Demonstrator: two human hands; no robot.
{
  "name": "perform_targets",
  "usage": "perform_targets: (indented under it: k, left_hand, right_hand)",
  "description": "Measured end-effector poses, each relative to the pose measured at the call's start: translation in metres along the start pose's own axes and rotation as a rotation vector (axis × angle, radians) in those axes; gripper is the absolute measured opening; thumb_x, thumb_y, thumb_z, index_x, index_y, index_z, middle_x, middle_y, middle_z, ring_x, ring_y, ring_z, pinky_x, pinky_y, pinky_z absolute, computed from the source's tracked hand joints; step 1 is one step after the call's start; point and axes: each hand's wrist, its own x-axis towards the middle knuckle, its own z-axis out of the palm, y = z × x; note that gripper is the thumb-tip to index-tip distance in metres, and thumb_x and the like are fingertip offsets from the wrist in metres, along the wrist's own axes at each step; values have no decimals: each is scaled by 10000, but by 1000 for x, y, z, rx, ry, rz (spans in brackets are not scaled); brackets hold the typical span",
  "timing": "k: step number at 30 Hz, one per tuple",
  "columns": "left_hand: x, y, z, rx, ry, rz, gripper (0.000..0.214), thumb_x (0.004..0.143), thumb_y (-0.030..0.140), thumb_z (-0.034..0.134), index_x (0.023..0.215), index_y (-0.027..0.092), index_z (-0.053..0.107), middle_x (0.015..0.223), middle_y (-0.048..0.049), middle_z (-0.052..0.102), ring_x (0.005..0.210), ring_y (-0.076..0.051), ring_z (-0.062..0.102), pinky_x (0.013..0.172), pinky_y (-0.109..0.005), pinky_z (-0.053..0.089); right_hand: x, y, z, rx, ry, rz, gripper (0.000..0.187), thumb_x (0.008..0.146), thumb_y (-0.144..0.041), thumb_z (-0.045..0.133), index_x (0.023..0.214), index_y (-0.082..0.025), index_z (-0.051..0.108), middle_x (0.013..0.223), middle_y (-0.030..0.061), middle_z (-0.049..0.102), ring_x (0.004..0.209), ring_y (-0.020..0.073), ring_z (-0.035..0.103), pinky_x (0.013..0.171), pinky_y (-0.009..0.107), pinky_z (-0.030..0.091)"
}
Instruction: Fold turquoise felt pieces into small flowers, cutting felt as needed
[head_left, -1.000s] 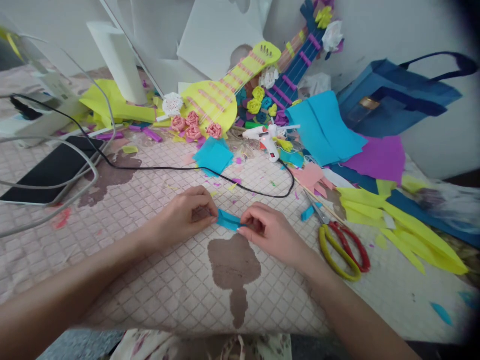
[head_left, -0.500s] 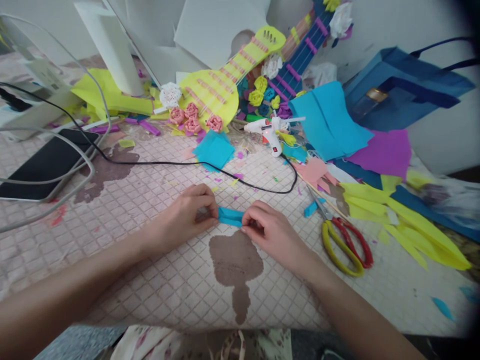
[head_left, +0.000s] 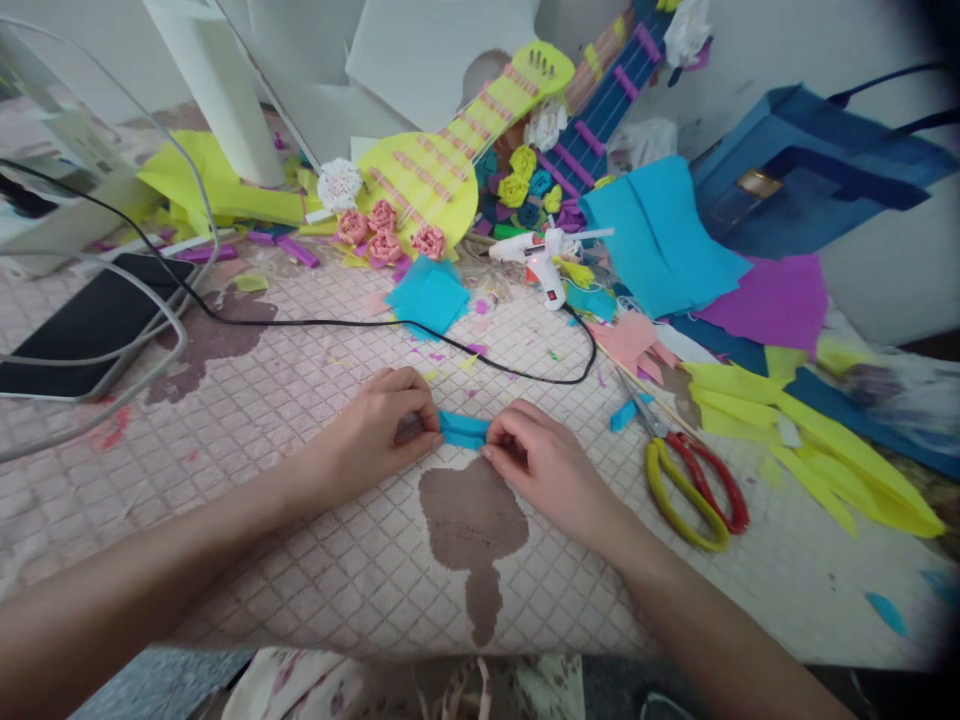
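A folded strip of blue crepe paper (head_left: pixel 463 430) is stretched between my two hands, low over the quilted cloth. Its left end is pinched in the fingers of my left hand (head_left: pixel 390 415). My right hand (head_left: pixel 536 455) pinches the other end between thumb and fingertips. A lengthwise crease shows along the strip; both its ends are hidden by my fingers. Beyond my hands lies a small stack of blue paper squares (head_left: pixel 431 297). Scissors (head_left: pixel 686 480) with one yellow and one red handle rest to the right of my right hand, beside a small blue paper piece (head_left: pixel 628 412).
A white glue gun (head_left: pixel 541 262) lies at the back, its black cord (head_left: pixel 315 323) crossing the table. Behind stand a yellow paper guitar (head_left: pixel 427 180) with pink roses and a blue bag (head_left: pixel 795 180). Yellow paper (head_left: pixel 832 450) lies right, a dark tablet (head_left: pixel 82 330) left.
The strip stays pinched in both hands, which have barely moved. The whole view has shifted slightly.
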Motion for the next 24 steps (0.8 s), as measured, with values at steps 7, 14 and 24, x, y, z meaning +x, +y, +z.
perform_targets:
  k: [7, 14, 24]
  left_hand:
    - [0, 0, 1, 34, 14, -7, 99, 813, 176, 547, 728, 165, 598, 847, -38, 550, 861, -188, 516, 795, -332, 439]
    - [1, 0, 2, 47, 16, -10, 94, 813, 202, 559, 729, 171, 588, 846, -37, 554, 868, -191, 515, 801, -336, 440]
    - [3, 4, 1, 62, 24, -35, 107, 797, 181, 550, 694, 165, 576, 810, -35, 562, 832, -189, 521, 772, -336, 436]
  right_hand:
    - [1, -1, 1, -27, 12, 17, 137, 830, -110, 541, 731, -188, 486, 787, 0, 505, 707, 129, 490, 626, 261, 364]
    - [2, -1, 2, -28, 25, 18, 148, 821, -110, 534, 713, -191, 471, 763, -3, 493, 681, 124, 479, 601, 257, 354]
    - [3, 0, 4, -61, 41, 17, 144, 811, -126, 535, 703, -192, 465, 753, -5, 497, 661, 120, 476, 579, 254, 346]
